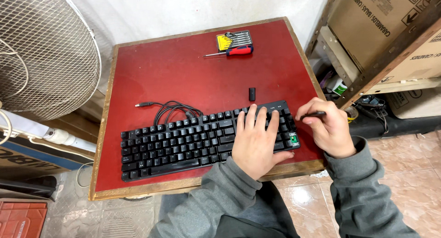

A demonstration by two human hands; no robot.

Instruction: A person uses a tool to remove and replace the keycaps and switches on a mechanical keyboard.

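Matt black plastic keyboard [202, 139] is sitting on the counter [183, 72], its worn red top looking dull inside a scuffed wooden rim, while glossy floor tiles [404, 160] are catching light beside grey cloth sleeves [363, 192].

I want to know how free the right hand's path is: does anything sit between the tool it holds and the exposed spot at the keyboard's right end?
Nothing visible does. The right hand holds a thin dark tool just right of the keyboard. The left hand lies left of the exposed green spot.

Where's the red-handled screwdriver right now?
Head view: the red-handled screwdriver lies at the table's far edge, right of centre, against the small bit case, beyond the keyboard.
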